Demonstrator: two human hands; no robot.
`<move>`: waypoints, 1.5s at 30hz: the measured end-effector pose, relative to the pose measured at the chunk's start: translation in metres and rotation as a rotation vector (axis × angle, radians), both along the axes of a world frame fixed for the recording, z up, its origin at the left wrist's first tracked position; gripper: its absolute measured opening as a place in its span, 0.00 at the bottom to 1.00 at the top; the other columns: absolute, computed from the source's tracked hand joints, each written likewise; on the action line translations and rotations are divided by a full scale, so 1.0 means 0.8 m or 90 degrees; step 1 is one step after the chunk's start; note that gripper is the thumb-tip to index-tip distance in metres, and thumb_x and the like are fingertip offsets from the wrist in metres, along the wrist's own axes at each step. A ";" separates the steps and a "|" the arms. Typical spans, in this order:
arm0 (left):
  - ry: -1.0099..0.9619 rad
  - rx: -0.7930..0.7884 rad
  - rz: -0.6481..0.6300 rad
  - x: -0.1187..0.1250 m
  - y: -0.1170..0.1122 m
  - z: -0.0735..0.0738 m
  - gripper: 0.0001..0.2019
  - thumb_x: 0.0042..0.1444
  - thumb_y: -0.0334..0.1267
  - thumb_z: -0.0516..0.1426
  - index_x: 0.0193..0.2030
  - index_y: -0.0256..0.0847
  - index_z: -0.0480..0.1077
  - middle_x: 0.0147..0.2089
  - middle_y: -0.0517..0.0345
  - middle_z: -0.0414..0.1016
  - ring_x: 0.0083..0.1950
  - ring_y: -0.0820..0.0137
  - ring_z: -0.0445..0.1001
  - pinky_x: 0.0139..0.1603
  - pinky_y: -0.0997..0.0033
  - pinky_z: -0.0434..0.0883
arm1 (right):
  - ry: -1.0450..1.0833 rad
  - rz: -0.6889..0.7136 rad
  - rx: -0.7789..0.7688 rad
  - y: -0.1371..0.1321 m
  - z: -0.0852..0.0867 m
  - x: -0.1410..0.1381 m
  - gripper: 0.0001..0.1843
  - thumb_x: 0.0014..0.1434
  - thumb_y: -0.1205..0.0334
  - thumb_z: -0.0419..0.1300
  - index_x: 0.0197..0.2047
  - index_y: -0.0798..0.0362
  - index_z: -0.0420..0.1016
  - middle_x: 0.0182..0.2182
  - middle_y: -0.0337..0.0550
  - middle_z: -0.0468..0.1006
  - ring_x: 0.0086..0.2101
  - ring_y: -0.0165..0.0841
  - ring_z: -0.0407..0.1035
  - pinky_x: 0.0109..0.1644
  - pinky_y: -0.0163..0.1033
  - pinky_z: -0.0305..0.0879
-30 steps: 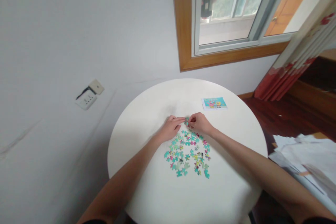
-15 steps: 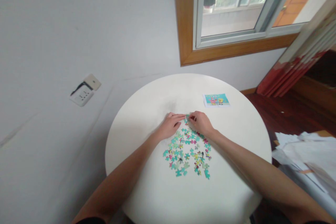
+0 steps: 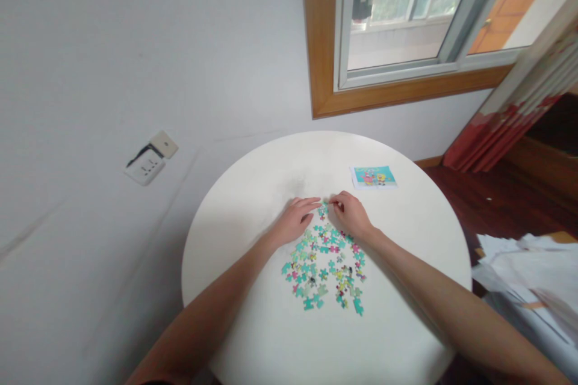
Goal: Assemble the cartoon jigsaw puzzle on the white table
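- On the near half of the white table (image 3: 280, 343), loose puzzle pieces (image 3: 324, 274) lay between the forearms (image 3: 239, 280); a lowered arm could have scattered them.
- Beyond these, a small group of pieces (image 3: 323, 211) lay between the left hand (image 3: 295, 218), loosely spread, and the right hand (image 3: 353, 214), fingertips drawn narrow; any grip could not be confirmed. Uneven finger pressure might have skewed the group.
- Farther off, a picture card (image 3: 374, 177) lay flat, untouched; an outward knock could have displaced it.

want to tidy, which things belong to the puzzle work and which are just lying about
In the job: small multicoloured jigsaw pieces; probably the rectangular teal cartoon card, sharing their colours.
Just around: loose white paper sheets; red-and-cream fabric curtain.
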State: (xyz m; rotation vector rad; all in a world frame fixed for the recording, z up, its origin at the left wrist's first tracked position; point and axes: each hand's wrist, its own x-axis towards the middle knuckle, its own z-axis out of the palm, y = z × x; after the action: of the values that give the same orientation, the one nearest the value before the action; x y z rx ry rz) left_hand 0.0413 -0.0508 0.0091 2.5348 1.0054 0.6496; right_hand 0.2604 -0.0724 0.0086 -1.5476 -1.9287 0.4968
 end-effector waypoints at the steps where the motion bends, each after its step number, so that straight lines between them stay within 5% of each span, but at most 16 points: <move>1: -0.010 0.010 0.005 0.000 0.000 0.001 0.22 0.64 0.28 0.51 0.61 0.51 0.71 0.65 0.57 0.69 0.62 0.63 0.67 0.66 0.53 0.61 | 0.006 -0.008 -0.002 0.002 -0.001 0.002 0.15 0.61 0.71 0.53 0.44 0.54 0.80 0.40 0.44 0.76 0.37 0.31 0.69 0.45 0.34 0.60; 11: 0.049 0.023 -0.043 0.001 -0.005 0.009 0.16 0.64 0.32 0.54 0.51 0.53 0.78 0.55 0.57 0.76 0.56 0.62 0.68 0.61 0.55 0.65 | 0.016 -0.021 -0.044 0.008 -0.006 0.008 0.15 0.60 0.70 0.53 0.43 0.54 0.80 0.41 0.44 0.78 0.38 0.32 0.70 0.48 0.34 0.62; 16: 0.056 0.019 -0.020 0.004 0.000 0.005 0.10 0.63 0.41 0.59 0.49 0.51 0.79 0.55 0.56 0.77 0.54 0.61 0.70 0.61 0.56 0.65 | 0.012 -0.016 -0.046 0.009 -0.008 0.009 0.15 0.59 0.70 0.54 0.43 0.54 0.80 0.41 0.45 0.79 0.38 0.32 0.71 0.47 0.34 0.62; 27: 0.005 0.015 0.068 0.003 0.014 -0.007 0.08 0.62 0.39 0.60 0.43 0.48 0.81 0.50 0.55 0.79 0.52 0.62 0.72 0.58 0.57 0.67 | -0.004 0.005 -0.053 0.008 -0.001 0.011 0.14 0.58 0.70 0.55 0.42 0.54 0.81 0.40 0.45 0.80 0.38 0.32 0.71 0.46 0.34 0.62; 35: -0.074 0.072 0.108 0.002 0.016 -0.016 0.11 0.58 0.31 0.61 0.47 0.46 0.79 0.50 0.56 0.78 0.53 0.63 0.73 0.58 0.57 0.69 | -0.011 0.008 -0.053 0.012 -0.006 0.012 0.13 0.57 0.70 0.57 0.41 0.53 0.82 0.39 0.43 0.81 0.36 0.31 0.71 0.44 0.33 0.61; 45: -0.041 0.075 0.136 0.000 0.020 -0.023 0.17 0.57 0.36 0.64 0.54 0.48 0.76 0.57 0.55 0.75 0.58 0.61 0.71 0.63 0.53 0.66 | -0.010 0.000 -0.048 0.012 -0.008 0.011 0.13 0.57 0.70 0.57 0.40 0.53 0.82 0.39 0.43 0.81 0.36 0.31 0.71 0.44 0.33 0.62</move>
State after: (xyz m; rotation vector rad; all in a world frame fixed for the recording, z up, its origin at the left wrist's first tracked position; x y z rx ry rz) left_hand 0.0412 -0.0351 -0.0091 2.5071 1.2607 0.8684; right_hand 0.2694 -0.0625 0.0020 -1.6025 -1.9414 0.5647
